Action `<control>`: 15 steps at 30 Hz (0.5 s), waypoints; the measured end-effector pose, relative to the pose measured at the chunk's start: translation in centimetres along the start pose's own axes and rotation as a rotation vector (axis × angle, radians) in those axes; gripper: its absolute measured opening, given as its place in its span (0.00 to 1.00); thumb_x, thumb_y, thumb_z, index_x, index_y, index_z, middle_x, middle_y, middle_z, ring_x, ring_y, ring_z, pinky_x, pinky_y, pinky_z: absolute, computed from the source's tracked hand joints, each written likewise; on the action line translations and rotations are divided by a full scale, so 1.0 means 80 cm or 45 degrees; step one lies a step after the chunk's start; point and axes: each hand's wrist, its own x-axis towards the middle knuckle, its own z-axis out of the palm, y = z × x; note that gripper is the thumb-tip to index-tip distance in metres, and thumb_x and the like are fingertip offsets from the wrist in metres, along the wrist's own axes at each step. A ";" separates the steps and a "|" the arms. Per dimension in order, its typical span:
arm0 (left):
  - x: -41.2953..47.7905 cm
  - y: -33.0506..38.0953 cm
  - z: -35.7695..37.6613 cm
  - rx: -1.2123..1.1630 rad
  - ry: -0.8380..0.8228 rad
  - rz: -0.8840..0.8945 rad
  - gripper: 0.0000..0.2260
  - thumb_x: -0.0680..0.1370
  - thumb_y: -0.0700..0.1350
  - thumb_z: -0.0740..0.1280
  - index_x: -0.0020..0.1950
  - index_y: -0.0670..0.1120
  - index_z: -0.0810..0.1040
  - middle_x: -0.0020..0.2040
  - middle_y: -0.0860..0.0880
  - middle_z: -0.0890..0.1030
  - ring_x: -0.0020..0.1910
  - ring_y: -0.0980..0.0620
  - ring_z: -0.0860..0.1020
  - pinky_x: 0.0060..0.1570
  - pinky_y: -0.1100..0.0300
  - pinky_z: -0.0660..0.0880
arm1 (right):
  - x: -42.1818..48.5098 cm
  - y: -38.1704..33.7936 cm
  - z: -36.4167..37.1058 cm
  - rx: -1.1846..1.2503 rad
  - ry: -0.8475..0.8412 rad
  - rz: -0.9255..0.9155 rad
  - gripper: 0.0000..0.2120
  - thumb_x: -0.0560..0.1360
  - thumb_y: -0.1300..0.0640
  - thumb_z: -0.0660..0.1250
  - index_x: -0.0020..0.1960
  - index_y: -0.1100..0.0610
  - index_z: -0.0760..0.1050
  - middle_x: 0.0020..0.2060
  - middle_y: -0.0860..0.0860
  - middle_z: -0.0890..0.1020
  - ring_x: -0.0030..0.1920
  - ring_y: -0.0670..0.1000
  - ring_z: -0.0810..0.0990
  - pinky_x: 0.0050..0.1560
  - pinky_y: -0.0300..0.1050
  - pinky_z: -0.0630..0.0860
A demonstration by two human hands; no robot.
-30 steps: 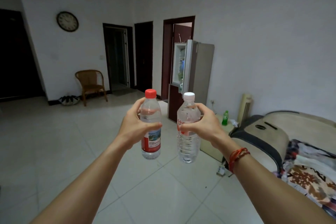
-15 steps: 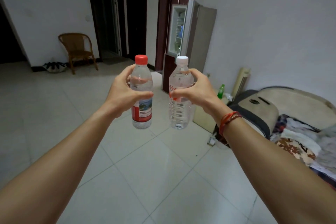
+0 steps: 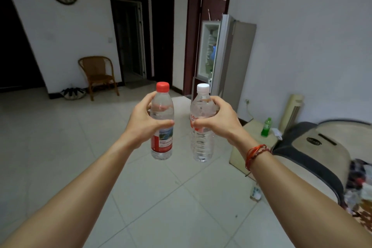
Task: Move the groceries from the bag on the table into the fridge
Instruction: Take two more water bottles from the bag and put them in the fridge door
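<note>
Your left hand (image 3: 144, 125) grips a clear plastic water bottle with a red cap and red label (image 3: 162, 144): thumb across the front just above the label, fingers wrapped round the far side. Your right hand (image 3: 216, 122) grips a clear ribbed plastic water bottle with a white cap (image 3: 202, 145) the same way, at its upper body. Both bottles are upright, held out at arm's length over the pale tiled floor (image 3: 60, 147), side by side with a gap between them, red cap on the left. A red cord bracelet (image 3: 256, 154) sits on your right wrist.

The tall grey fridge (image 3: 235, 56) stands far across the room, against the right wall, straight beyond the white-capped bottle. Its upper door is open, with shelf contents visible but too small to identify. A small green plastic bottle (image 3: 266, 127) stands on a low unit to the right.
</note>
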 end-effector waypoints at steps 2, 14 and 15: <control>0.041 -0.017 0.008 -0.006 0.025 -0.002 0.38 0.66 0.39 0.80 0.72 0.54 0.68 0.61 0.49 0.79 0.60 0.46 0.78 0.58 0.39 0.77 | 0.044 0.010 0.005 0.008 -0.012 -0.004 0.31 0.59 0.55 0.83 0.59 0.45 0.76 0.49 0.44 0.84 0.51 0.48 0.83 0.57 0.55 0.81; 0.250 -0.140 0.015 0.019 0.052 -0.047 0.37 0.66 0.40 0.80 0.71 0.57 0.68 0.63 0.52 0.77 0.62 0.48 0.76 0.59 0.44 0.77 | 0.270 0.088 0.085 -0.006 -0.094 0.048 0.30 0.58 0.54 0.82 0.57 0.43 0.77 0.47 0.43 0.84 0.50 0.46 0.83 0.53 0.48 0.80; 0.270 -0.154 0.013 0.020 0.048 -0.050 0.38 0.67 0.40 0.80 0.71 0.57 0.68 0.63 0.52 0.77 0.62 0.48 0.76 0.59 0.44 0.77 | 0.291 0.094 0.095 -0.008 -0.097 0.051 0.30 0.58 0.54 0.82 0.57 0.43 0.77 0.47 0.43 0.84 0.50 0.46 0.83 0.53 0.48 0.80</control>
